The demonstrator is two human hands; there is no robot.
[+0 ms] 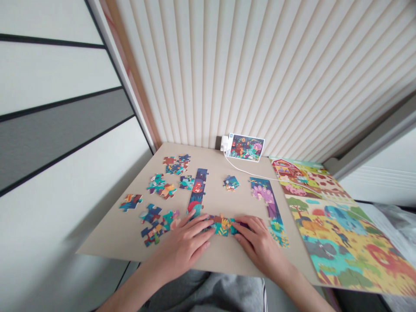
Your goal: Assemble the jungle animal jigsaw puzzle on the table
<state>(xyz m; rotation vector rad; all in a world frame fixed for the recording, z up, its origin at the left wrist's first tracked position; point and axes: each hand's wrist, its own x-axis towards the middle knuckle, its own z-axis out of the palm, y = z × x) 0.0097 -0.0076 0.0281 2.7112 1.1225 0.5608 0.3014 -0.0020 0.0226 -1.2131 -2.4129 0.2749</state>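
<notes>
Grey clothing (pixel 211 291) fronts the table (pixel 216 188); white cable (pixel 234 168) skirts puzzle pieces (pixel 272 210).

Illumination is bright and diffuse; the source lies outside the view. A soft-edged shadow falls on the white panel (pixel 71 182) left of the tabletop (pixel 214 186). Wide-angle distortion fans the pleated screen (pixel 227 65) outward. Fine detail on the jigsaw pieces (pixel 167 191) appears slightly soft.

Single head-worn view, facing forward, angled down over tabletop (pixel 235 202)

Left hand (pixel 186 242) and right hand (pixel 261 242), seemingly atop puzzle strip (pixel 222 228).
</notes>
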